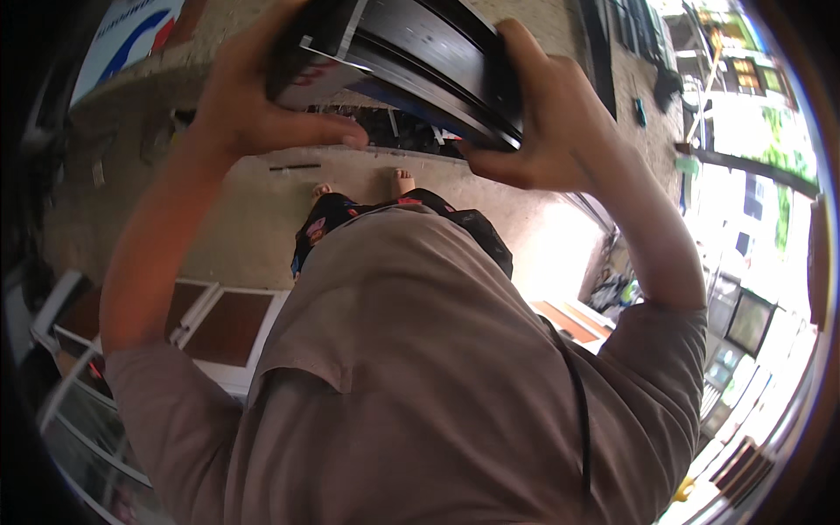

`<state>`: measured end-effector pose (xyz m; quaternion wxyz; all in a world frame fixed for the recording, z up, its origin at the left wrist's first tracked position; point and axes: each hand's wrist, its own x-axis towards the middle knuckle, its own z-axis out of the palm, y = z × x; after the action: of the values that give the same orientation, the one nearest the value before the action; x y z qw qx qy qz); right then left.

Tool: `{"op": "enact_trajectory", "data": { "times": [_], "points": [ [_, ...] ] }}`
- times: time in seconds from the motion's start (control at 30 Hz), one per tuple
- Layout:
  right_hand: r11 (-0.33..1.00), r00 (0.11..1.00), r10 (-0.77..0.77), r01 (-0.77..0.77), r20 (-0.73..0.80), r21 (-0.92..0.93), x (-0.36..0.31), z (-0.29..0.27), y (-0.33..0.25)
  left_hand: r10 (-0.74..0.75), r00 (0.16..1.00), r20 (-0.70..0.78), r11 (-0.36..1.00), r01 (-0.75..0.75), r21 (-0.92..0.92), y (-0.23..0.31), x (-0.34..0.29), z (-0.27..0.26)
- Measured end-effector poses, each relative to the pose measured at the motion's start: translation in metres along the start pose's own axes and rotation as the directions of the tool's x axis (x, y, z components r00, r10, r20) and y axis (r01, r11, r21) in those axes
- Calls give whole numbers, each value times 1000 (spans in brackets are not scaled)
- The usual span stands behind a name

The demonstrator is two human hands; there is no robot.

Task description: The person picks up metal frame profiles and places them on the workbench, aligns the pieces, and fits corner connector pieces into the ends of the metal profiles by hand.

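A bundle of long black profile bars with glossy, grooved faces (429,52) is raised in front of me at the top of the view. The bars look like window-frame sections. My left hand (241,109) grips their left end, its thumb stretched out below them and its fingers hidden behind. On the other side my right hand (560,109) clasps the bundle, with the thumb underneath and a finger over the top edge. A pale patch with red marking (315,77) shows on the left end. The far ends of the bars run out of view.
Beyond the bars is a brown work surface (604,17), with a teal-handled tool (640,112) at its right. Dark scraps (394,127) lie below the bars. White-framed brown panels (229,328) stand at the lower left. A sign board (122,44) is at the upper left.
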<state>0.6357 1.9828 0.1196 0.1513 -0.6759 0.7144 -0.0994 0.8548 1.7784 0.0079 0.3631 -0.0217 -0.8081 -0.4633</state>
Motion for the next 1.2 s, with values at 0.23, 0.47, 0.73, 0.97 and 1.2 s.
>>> {"op": "enact_trajectory", "data": {
  "times": [0.23, 0.47, 0.73, 0.97, 1.2],
  "points": [
    [994, 982, 92, -81, -164, 77, -47, -18, -19, 195, 951, 241, 920, -262, 290, 59, 53, -3],
    [939, 952, 14, 92, -305, 332, -63, 25, 24, -25, 988, 151, 932, -32, 361, 137, 75, 70],
    [724, 814, -96, 452, -573, 521, -81, 56, 82, -137, 989, 60, 983, 128, 135, 139, 107, 108],
    [561, 817, -98, 516, -568, 647, -77, 99, 140, -90, 811, 578, 652, -391, 650, 170, 159, 152],
    [523, 798, -116, 555, -591, 647, -58, 148, 159, -453, 772, 446, 392, -277, 877, 138, 139, 169]
  ]
}}
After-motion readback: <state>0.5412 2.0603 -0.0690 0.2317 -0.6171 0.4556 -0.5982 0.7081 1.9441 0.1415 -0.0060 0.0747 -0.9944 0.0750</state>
